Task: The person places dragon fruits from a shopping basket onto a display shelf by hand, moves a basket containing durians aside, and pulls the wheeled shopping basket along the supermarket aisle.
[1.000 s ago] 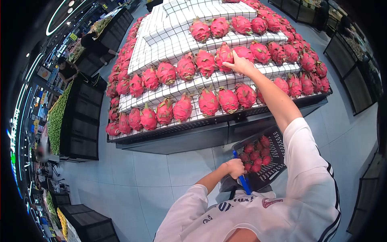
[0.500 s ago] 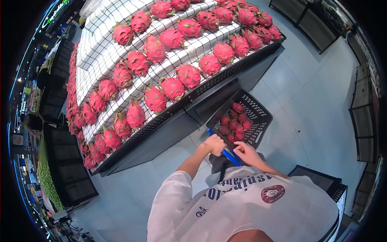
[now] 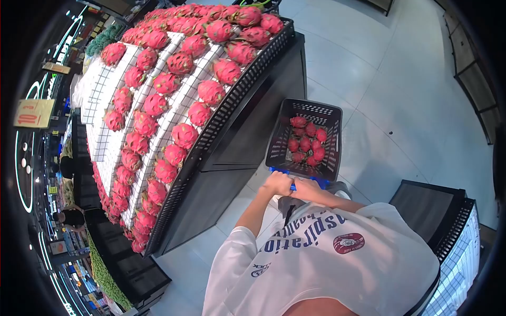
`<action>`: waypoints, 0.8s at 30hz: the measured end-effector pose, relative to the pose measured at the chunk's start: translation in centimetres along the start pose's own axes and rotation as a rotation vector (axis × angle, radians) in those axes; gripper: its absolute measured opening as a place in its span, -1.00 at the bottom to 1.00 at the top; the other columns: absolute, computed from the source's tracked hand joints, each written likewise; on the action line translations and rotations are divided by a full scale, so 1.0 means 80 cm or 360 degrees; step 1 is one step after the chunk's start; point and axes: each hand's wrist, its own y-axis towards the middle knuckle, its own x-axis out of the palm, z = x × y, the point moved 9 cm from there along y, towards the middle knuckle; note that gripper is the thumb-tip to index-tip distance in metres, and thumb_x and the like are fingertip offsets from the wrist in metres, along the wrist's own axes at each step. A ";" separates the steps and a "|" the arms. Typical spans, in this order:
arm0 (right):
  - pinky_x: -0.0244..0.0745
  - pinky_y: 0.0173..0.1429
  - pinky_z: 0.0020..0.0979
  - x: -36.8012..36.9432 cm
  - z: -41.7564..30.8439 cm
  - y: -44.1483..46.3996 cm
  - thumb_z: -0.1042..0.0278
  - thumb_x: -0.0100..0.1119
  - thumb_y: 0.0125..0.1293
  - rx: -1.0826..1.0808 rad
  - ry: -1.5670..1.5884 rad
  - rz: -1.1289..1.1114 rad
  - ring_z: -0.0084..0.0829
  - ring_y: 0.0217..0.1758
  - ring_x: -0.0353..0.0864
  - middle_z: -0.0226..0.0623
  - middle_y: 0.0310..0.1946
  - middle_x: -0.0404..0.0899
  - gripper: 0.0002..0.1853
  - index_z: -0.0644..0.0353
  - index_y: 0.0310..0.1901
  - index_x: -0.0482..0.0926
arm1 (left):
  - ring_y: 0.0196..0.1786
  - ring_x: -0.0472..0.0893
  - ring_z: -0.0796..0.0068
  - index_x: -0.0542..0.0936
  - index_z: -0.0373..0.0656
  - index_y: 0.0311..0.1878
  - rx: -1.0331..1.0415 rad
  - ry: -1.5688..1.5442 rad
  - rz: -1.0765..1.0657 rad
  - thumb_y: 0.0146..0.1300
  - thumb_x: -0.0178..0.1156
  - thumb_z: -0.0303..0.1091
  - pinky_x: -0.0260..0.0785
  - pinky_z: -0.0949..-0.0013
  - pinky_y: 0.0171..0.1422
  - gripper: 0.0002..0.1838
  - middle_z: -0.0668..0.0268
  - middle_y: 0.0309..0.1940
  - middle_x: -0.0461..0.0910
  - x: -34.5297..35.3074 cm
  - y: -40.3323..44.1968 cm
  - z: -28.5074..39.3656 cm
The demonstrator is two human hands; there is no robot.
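A black plastic shopping basket (image 3: pixel 337 118) with slotted walls stands in front of me, several dragon fruits (image 3: pixel 305 143) lying in its bottom. Along its near side runs a blue handle (image 3: pixel 322 183). My left hand (image 3: pixel 277 184) is closed around the left part of this handle. Just to its right, my right hand (image 3: pixel 310 190) is also closed on the handle, the two hands close together. Both hands partly hide the bar.
A stepped display (image 3: pixel 211 142) of dragon fruits on white tiers with black wire grid rises at left, its dark edge beside the basket. A dark-framed stand (image 3: pixel 429 205) is at lower right. Tiled floor (image 3: pixel 369 131) stretches ahead. A person (image 3: pixel 74 217) is at far left.
My view has turned, and the display has shifted left. The handle and basket now sit straighter ahead. My right hand has moved left and closed on the handle beside my left.
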 end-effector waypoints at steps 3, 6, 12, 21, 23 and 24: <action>0.54 -0.15 -0.06 -0.032 0.031 0.004 -0.04 0.27 0.05 -0.0058 -0.0076 0.0122 -0.02 -0.20 0.68 0.01 -0.30 0.66 -0.49 0.24 -0.12 0.53 | -0.20 0.67 0.06 0.70 -0.03 -0.28 0.0004 0.0006 -0.0068 -0.06 0.24 0.05 0.47 0.10 -0.06 -0.61 0.09 -0.38 0.68 -0.025 0.038 0.013; 0.54 -0.18 -0.06 -0.068 0.056 -0.001 -0.06 0.26 0.07 -0.0071 -0.0107 0.0242 -0.05 -0.23 0.69 -0.06 -0.34 0.68 -0.51 0.22 -0.14 0.54 | -0.20 0.67 0.05 0.68 0.00 -0.20 0.0006 0.0011 -0.0104 -0.05 0.25 0.06 0.48 0.08 -0.05 -0.59 0.09 -0.38 0.68 -0.042 0.072 0.023; 0.54 -0.24 -0.08 -0.170 0.139 -0.016 -0.11 0.25 0.08 -0.0013 -0.0271 0.0327 -0.10 -0.28 0.69 -0.13 -0.37 0.68 -0.54 0.14 -0.19 0.58 | -0.21 0.67 0.01 0.67 -0.03 -0.19 -0.0009 -0.0122 -0.0063 0.01 0.23 0.04 0.49 0.04 -0.05 -0.60 0.05 -0.37 0.67 -0.098 0.165 0.076; 0.54 -0.20 -0.07 -0.301 0.286 0.013 -0.06 0.17 0.01 0.0090 -0.0435 0.0166 -0.08 -0.31 0.68 -0.13 -0.42 0.67 -0.67 0.01 -0.39 0.68 | -0.26 0.67 -0.01 0.67 -0.10 -0.24 0.0090 -0.0371 0.0206 -0.04 0.18 -0.19 0.50 0.00 -0.09 -0.69 0.02 -0.39 0.66 -0.180 0.309 0.117; 0.55 -0.19 -0.10 -0.326 0.308 0.021 -0.06 0.17 0.02 0.0136 -0.0534 0.0129 -0.10 -0.32 0.68 -0.13 -0.44 0.67 -0.66 0.03 -0.40 0.68 | -0.26 0.68 0.03 0.67 -0.12 -0.23 0.0125 -0.0357 0.0184 -0.03 0.17 -0.19 0.50 0.03 -0.10 -0.69 0.04 -0.39 0.67 -0.201 0.338 0.122; 0.55 -0.18 -0.10 -0.337 0.317 0.025 -0.06 0.17 0.03 0.0114 -0.0539 0.0111 -0.10 -0.32 0.68 -0.13 -0.45 0.67 -0.66 0.04 -0.39 0.68 | -0.25 0.68 0.04 0.67 -0.12 -0.24 0.0134 -0.0375 0.0202 -0.02 0.16 -0.19 0.50 0.04 -0.10 -0.70 0.04 -0.38 0.67 -0.208 0.351 0.123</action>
